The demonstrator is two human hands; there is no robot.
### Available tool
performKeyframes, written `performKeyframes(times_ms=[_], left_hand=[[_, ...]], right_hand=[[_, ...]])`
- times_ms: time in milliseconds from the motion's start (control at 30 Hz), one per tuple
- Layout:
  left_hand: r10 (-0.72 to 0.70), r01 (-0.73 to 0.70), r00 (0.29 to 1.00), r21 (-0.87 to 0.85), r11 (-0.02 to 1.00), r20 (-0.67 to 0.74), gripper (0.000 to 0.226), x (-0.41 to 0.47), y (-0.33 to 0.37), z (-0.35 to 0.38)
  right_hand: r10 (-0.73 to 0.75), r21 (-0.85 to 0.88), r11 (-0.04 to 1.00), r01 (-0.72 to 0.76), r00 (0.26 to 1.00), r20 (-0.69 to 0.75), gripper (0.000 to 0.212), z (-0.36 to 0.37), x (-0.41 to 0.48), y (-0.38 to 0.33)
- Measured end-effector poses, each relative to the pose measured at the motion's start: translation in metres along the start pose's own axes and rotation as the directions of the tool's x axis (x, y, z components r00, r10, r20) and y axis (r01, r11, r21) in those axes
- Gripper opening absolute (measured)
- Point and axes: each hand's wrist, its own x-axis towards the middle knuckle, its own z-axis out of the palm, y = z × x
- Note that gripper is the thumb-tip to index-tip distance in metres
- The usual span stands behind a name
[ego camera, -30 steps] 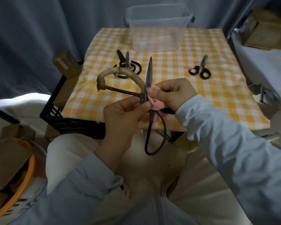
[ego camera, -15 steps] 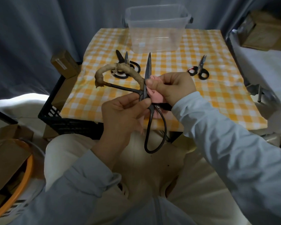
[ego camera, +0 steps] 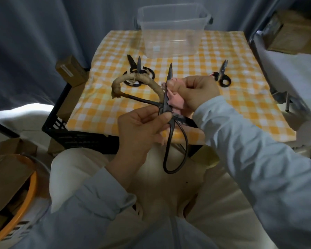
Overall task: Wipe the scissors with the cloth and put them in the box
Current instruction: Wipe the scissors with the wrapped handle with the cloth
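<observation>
Two grips busy: the left grip [ego camera: 142,126] pinches the scissors [ego camera: 166,102] at the pivot. The right grip [ego camera: 196,90], squeezing the cloth [ego camera: 177,103] round the blade, has slid tipward, so the wiping continues.

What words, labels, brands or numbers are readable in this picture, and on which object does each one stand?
No text is legible here.
White label on the small cardboard box beside the table: too blurred to read.
Small sticker on the clear plastic box: too small to read.
Large scissors: no marking visible.
</observation>
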Motion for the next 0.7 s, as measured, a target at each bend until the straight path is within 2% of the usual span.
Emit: performKeyframes(times_ms=[67, 233, 300, 433, 467, 533, 633, 700], left_hand=[[-0.012, 0.012, 1.000, -0.005, 1.000, -0.009, 0.019, -0.001, -0.002, -0.001], [0.032, -0.031, 0.999, 0.039, 0.999, -0.010, 0.016, 0.008, -0.001, -0.008], [0.045, -0.045, 0.999, 0.077, 0.996, -0.004, 0.017, 0.007, -0.001, -0.008], [0.036, -0.039, 0.999, 0.089, 0.995, 0.032, 0.018, 0.002, -0.003, -0.008], [0.024, -0.026, 0.999, 0.086, 0.996, 0.026, 0.017, 0.001, -0.003, -0.008], [0.021, -0.023, 0.999, 0.091, 0.996, 0.024, 0.016, 0.002, -0.002, -0.009], [0.047, -0.047, 0.999, 0.089, 0.995, 0.001, 0.021, 0.007, 0.001, -0.012], [0.045, -0.045, 0.999, 0.076, 0.996, 0.001, 0.021, 0.008, 0.002, -0.012]], right_hand=[[0.014, 0.025, 1.000, -0.014, 1.000, 0.003, 0.019, 0.002, 0.001, 0.000], [-0.028, -0.123, 0.991, 0.047, 0.988, 0.150, 0.020, 0.001, -0.010, 0.016], [-0.027, -0.130, 0.991, 0.043, 0.992, 0.127, 0.023, 0.000, -0.008, 0.015], [0.066, 0.078, 0.995, -0.067, 0.998, 0.017, 0.027, 0.005, 0.003, 0.009], [0.067, 0.078, 0.995, -0.067, 0.998, 0.001, 0.028, 0.007, 0.003, 0.009], [0.022, 0.012, 1.000, -0.022, 1.000, -0.004, 0.026, 0.008, 0.000, 0.013], [-0.018, -0.172, 0.984, 0.040, 0.992, 0.125, 0.027, 0.005, -0.007, 0.021], [-0.028, -0.183, 0.982, 0.055, 0.988, 0.149, 0.033, 0.004, -0.008, 0.022]])
